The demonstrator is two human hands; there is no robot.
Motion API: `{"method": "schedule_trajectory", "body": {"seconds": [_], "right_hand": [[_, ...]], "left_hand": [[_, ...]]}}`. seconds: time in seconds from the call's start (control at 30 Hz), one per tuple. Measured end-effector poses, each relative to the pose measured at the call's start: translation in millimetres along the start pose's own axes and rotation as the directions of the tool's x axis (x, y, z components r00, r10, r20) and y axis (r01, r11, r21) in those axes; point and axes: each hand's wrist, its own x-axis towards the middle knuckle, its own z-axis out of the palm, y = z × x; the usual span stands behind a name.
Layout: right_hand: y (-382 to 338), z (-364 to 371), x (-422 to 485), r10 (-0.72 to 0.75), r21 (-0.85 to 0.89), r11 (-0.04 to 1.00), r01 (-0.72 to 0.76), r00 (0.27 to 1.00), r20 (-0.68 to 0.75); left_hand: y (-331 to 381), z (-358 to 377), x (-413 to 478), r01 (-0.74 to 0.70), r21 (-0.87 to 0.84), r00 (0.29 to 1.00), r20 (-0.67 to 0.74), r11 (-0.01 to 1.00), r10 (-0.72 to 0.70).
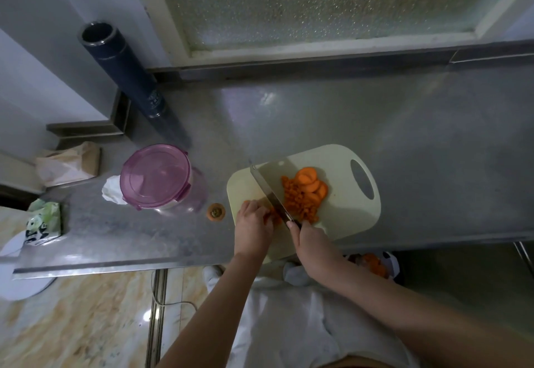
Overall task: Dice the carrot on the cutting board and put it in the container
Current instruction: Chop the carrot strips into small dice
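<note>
Steel knife (270,191) clamped in right fingers (304,230), left fingers (260,212) pinching carrot (274,219) (board (341,223) at counter's (404,151) front edge).

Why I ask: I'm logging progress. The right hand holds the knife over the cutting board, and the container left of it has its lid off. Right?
Not quite: the head view shows the container with its pink lid on. The rest holds: the right hand holds the knife over the cutting board, with the container to its left.
</note>
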Motion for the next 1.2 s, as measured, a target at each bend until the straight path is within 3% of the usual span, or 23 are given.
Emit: {"method": "schedule_trajectory", "body": {"seconds": [0.13, 0.3, 0.4, 0.67, 0.83, 0.9, 0.97, 1.07, 1.2], "right_hand": [[-10, 7, 1, -0.127, -0.275, 0.96, 0.061, 0.965, -0.23], [-12, 5, 15, -0.159, -0.214, 0.97, 0.111, 0.962, -0.223], [-9, 8, 21, -0.115, -0.146, 0.984, 0.103, 0.991, -0.074], [5, -14, 25, -0.051, 0.08, 0.995, 0.056, 0.997, -0.058], [5, -24, 17, -0.062, 0.152, 0.986, 0.068, 0.997, -0.041], [5, -24, 13, -0.072, 0.163, 0.984, 0.077, 0.997, -0.037], [5, -23, 11, -0.08, 0.169, 0.982, 0.084, 0.996, -0.031], [6, -22, 6, -0.1, 0.179, 0.979, 0.101, 0.995, -0.016], [8, -19, 5, -0.089, 0.169, 0.982, 0.089, 0.996, -0.005]], "left_hand": [[-3, 2, -2, -0.001, -0.004, 1.0, 0.014, 1.0, 0.001], [-4, 2, 0, -0.004, -0.008, 1.0, 0.027, 1.0, 0.005], [-3, 2, -1, 0.008, -0.006, 1.0, 0.015, 1.0, -0.008], [-13, 5, -1, -0.008, -0.038, 0.999, 0.038, 0.999, 0.01], [-16, -6, 2, -0.175, 0.051, 0.982, 0.081, 0.983, 0.171], [-17, -11, 2, -0.213, 0.115, 0.972, 0.128, 0.97, 0.198], [-18, -16, 2, -0.211, 0.228, 0.95, 0.277, 0.951, 0.144], [-21, -18, 1, -0.223, 0.361, 0.919, 0.387, 0.906, 0.072], [-22, -17, -6, -0.15, 0.219, 0.93, 0.362, 0.964, 0.063]]}}
